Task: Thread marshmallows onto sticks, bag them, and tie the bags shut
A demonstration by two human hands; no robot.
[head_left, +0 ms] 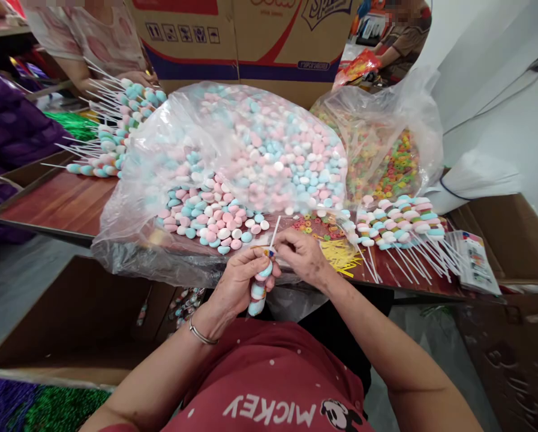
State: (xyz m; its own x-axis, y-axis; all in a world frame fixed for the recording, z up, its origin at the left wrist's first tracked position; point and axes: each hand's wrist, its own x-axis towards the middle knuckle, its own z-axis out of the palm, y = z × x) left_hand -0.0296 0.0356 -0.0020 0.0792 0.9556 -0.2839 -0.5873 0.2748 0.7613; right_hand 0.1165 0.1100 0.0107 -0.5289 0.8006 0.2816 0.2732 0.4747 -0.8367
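My left hand [239,279] is closed around a marshmallow skewer [257,291] of pink, white and blue pieces, its candy end pointing down towards me. The skewer's white stick [276,233] sticks up past my fingers. A thin yellowish strip [262,247] and a bit of blue show at the base of the stick. My right hand [302,255] is beside the stick with thumb and fingertips pinched together; what they grip is hidden. Yellow ties [340,255] lie on the table just right of it, near loose ring candies [318,228].
A large clear bag of marshmallows [269,138] spills onto the table. Behind its right side stands a bag of ring candies [385,156]. Finished skewers [399,222] lie at right, more skewers [120,132] at left. A cardboard box [246,42] stands behind; two people are beyond.
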